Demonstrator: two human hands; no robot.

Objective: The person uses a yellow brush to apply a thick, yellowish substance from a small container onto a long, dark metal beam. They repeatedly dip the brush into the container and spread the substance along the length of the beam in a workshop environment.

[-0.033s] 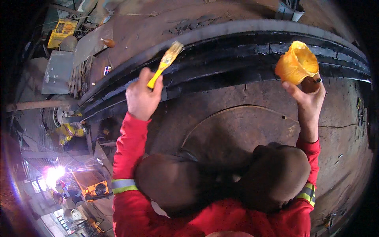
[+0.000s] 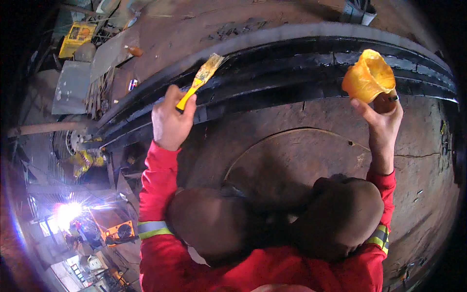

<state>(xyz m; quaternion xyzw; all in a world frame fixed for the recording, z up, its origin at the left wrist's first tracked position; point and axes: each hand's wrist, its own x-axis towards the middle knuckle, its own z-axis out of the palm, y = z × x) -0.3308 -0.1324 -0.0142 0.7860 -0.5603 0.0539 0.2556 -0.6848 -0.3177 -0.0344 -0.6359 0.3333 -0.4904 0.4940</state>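
Both fists closed: left hand [image 2: 170, 121] gripping yellow brush [image 2: 202, 79], right hand [image 2: 382, 117] pinching floppy orange cup [image 2: 368, 75]; could spill onto black curved rail [image 2: 292, 63] if squeezed.

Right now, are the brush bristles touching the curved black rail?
Touching, as far as the head view shows. The left hand holds the yellow-handled brush with its bristles lying against the top edge of the curved black rail, with no gap visible.
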